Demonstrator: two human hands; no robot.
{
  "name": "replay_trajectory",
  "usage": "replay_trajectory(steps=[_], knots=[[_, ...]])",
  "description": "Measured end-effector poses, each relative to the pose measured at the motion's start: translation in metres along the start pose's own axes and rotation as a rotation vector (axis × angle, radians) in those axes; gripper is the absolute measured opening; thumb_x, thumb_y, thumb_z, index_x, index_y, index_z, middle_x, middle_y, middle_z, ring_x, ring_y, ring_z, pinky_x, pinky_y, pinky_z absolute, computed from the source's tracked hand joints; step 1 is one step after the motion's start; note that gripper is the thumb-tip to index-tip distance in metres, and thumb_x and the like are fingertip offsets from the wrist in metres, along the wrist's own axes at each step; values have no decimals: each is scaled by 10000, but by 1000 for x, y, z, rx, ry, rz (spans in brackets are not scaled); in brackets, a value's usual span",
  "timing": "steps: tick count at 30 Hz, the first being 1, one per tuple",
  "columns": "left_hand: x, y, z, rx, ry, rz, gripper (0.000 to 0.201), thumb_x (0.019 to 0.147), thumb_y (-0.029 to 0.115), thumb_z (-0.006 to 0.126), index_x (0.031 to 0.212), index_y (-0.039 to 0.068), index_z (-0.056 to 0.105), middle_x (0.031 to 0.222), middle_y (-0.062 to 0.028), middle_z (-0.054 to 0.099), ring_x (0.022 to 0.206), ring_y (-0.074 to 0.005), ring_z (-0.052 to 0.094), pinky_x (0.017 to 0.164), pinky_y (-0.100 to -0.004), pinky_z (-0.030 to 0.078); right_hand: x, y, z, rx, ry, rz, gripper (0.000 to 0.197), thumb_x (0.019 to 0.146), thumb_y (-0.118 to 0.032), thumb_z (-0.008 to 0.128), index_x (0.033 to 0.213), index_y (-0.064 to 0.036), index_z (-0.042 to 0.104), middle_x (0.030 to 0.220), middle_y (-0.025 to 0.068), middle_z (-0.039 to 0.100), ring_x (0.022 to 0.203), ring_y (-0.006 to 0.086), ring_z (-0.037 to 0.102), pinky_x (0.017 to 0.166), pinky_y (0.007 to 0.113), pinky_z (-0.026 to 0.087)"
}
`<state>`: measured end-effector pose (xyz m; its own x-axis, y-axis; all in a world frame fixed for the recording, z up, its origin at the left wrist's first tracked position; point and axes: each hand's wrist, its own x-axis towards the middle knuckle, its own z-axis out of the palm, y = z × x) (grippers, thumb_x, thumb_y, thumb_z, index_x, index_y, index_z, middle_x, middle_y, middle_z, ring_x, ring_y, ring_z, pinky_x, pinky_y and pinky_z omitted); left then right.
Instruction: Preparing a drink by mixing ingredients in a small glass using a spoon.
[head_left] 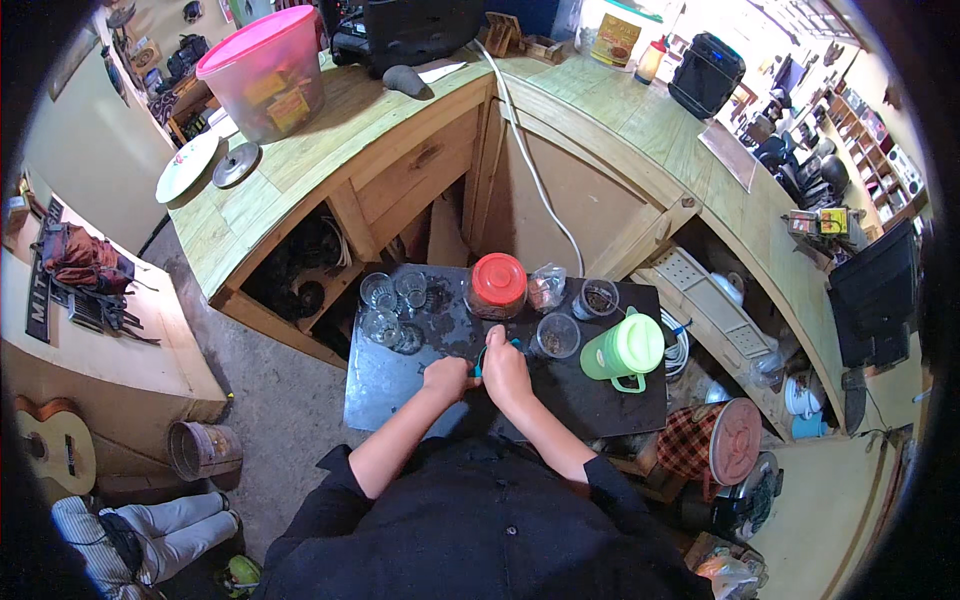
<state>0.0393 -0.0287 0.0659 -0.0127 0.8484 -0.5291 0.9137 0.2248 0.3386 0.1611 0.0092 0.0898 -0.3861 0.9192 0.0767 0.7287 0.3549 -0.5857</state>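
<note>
Over the dark tabletop [620, 410], my left hand [448, 381] and my right hand [503, 372] meet, both with fingers closed. A small teal thing [478, 367] shows between them and past the right fingers; its kind is mostly hidden. Just beyond the hands stands a jar with a red lid [498, 279], beside a crumpled clear plastic bag [546, 287]. Several clear glasses [379, 292] stand at the left. To the right are a clear plastic cup [557, 336], another cup with dark contents [597, 298], and a green lidded pitcher [622, 352].
A wooden counter [640, 130] wraps around the far side, bearing a pink-rimmed bucket [265, 80], a plate [188, 166] and a metal lid [237, 165]. A white cable [530, 160] hangs down its front. A bin [204, 450] stands at left, a round pink lid [735, 440] at right.
</note>
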Motion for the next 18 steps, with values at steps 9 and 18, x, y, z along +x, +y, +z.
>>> replay_trajectory(steps=[9,18], knots=[[3,-1,0,10,-25,-16,380,800,443,637,1017,132,663,974,-130,667,938,-301,639,781,-421,508,13,26,-26,645,171,219,78,935,-51,459,949,-29,385,622,74,544,480,136,568,414,260,463],[6,-3,6,-3,7,12,358,797,424,646,991,123,668,949,-139,670,920,-309,643,775,-424,510,-47,35,-6,157,175,-235,121,893,-67,529,962,-22,440,733,192,582,666,389,604,569,444,471]])
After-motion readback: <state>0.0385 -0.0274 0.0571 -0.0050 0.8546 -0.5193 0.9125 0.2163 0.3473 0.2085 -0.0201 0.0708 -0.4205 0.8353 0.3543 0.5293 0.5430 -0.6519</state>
